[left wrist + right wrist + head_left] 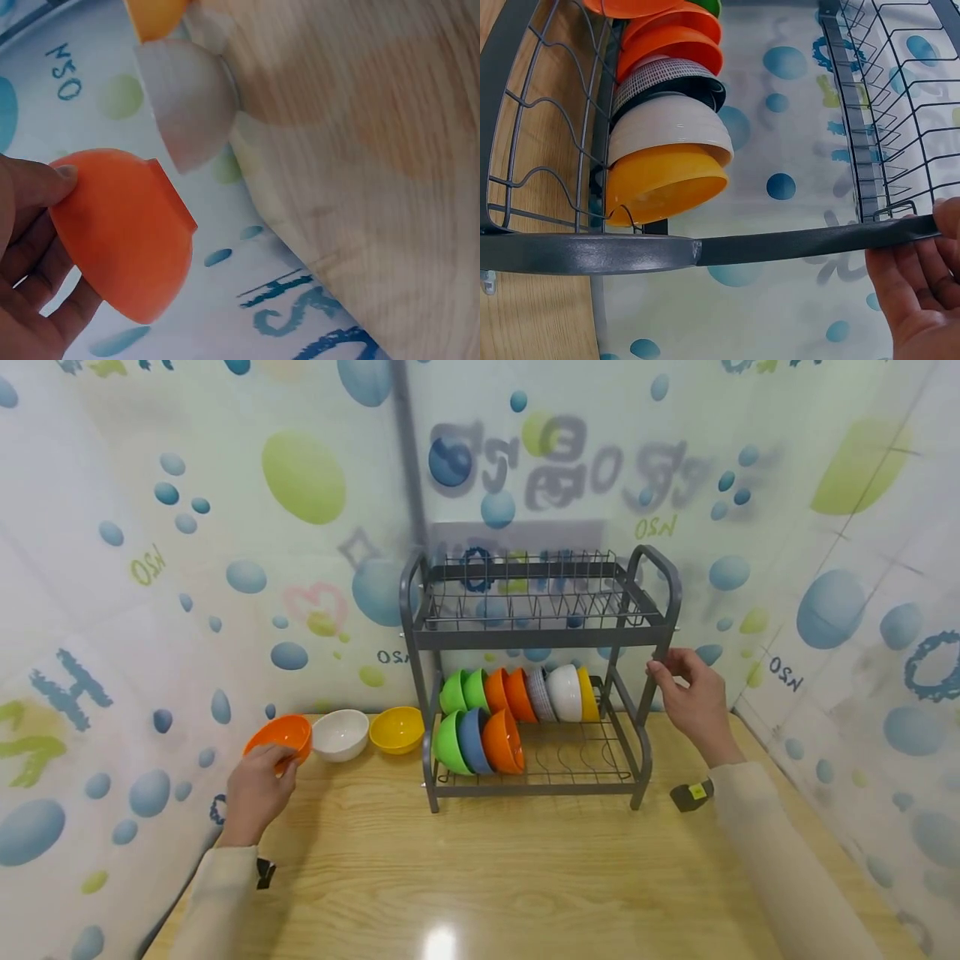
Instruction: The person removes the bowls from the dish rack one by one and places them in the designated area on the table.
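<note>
My left hand pinches the rim of an orange bowl, thumb on one side and fingers on the other. In the left wrist view that bowl is tilted, its foot facing the table. Beside it a white bowl and a yellow bowl stand in a row on the table. With thumb and fingers, my right hand holds the right side post of a dark grey two-tier dish rack.
Bowls stand on edge in the rack's lower tier: a back row ending in a white bowl and a yellow bowl, and a front row of a green bowl, a blue bowl and an orange bowl. Patterned curtains enclose the wooden table.
</note>
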`<state>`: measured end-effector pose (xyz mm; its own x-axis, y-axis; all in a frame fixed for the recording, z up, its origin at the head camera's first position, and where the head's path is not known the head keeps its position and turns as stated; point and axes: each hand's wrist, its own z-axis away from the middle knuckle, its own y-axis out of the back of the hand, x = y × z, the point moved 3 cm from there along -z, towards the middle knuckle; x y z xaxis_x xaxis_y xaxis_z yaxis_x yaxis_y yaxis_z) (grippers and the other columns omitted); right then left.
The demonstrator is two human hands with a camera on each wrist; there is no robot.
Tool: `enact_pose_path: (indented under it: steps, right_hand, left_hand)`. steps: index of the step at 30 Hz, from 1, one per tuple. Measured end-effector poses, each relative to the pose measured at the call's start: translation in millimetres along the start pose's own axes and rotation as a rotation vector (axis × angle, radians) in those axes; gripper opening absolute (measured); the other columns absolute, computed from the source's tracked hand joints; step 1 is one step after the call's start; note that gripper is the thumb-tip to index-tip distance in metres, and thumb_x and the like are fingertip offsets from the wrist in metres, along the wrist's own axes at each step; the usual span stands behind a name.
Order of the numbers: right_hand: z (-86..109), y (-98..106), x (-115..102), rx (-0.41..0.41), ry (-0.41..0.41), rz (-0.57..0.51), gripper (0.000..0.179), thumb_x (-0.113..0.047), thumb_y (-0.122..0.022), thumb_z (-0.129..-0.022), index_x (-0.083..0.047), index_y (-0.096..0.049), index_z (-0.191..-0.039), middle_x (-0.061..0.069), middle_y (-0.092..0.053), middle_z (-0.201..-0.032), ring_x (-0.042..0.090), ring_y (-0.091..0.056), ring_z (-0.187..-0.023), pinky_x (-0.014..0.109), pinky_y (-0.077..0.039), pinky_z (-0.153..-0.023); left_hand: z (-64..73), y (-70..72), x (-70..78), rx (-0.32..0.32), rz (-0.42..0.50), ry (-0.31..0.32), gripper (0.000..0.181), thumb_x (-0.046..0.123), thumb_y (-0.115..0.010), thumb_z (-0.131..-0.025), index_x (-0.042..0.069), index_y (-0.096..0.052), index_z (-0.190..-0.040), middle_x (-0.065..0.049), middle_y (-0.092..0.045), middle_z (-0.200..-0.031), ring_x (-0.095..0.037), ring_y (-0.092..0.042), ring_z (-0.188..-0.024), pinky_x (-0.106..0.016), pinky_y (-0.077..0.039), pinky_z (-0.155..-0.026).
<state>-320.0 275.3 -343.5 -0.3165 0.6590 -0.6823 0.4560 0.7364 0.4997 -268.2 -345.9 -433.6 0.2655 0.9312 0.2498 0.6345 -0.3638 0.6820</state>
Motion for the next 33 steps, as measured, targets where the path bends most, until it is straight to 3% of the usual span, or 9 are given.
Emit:
enact_pose_path:
  steps: [7,9,16,25,33]
  right_hand:
    - [0.7,0,0,-0.007,-0.004,-0.008,0.043,-0.041,-0.056,-0.105,-0.004,-0.063,-0.125,0.015,-0.071,-0.112,-0.018,-0.052,-0.09,0.042,-0.056,-0.1]
    - [0.7,0,1,-0.008,-0.008,-0.006,0.043,-0.041,-0.056,-0.105,-0.004,-0.063,-0.125,0.014,-0.071,-0.113,-0.018,-0.052,-0.091,0.039,-0.057,-0.1]
    - [0.2,0,2,-0.007,-0.009,-0.027,0.042,-0.041,-0.057,-0.104,-0.006,-0.063,-0.125,0.008,-0.07,-0.11,-0.016,-0.054,-0.091,0.006,-0.051,-0.089]
    - [1.8,0,0,-0.025,-0.011,-0.045,0.042,-0.041,-0.056,-0.105,-0.005,-0.063,-0.125,0.006,-0.07,-0.109,-0.015,-0.056,-0.092,0.007,-0.051,-0.089]
    - [2.1,1,0,-0.031,-0.014,-0.043,0.044,-0.043,-0.056,-0.105,-0.005,-0.063,-0.126,0.009,-0.07,-0.111,-0.013,-0.056,-0.091,0.004,-0.046,-0.085]
  left_hand:
    - [5.8,-6.5,-17.7,-0.085,-0.044,0.091,0.013,0.0,-0.073,-0.083,-0.009,-0.075,-0.093,-0.027,-0.071,-0.086,-0.04,-0.063,-0.074,-0.06,-0.054,-0.071]
    - [7.8,-9.8,-22.2,-0.128,-0.05,0.12,0.013,0.001,-0.073,-0.084,-0.008,-0.075,-0.093,-0.026,-0.072,-0.085,-0.037,-0.062,-0.07,-0.058,-0.054,-0.07]
    - [14.6,-21.1,-33.3,-0.256,-0.061,0.187,0.013,0.005,-0.073,-0.087,-0.006,-0.077,-0.093,-0.019,-0.071,-0.079,-0.031,-0.055,-0.068,-0.054,-0.05,-0.073]
    - [19.1,-24.1,-35.9,-0.283,-0.057,0.166,0.013,0.009,-0.075,-0.087,-0.004,-0.078,-0.089,-0.02,-0.075,-0.081,-0.03,-0.063,-0.065,-0.055,-0.052,-0.068]
    - [17.8,-22.9,-32.0,-0.383,-0.043,0.201,0.014,0.009,-0.071,-0.089,-0.005,-0.075,-0.092,-0.02,-0.074,-0.084,-0.027,-0.06,-0.066,-0.054,-0.052,-0.069]
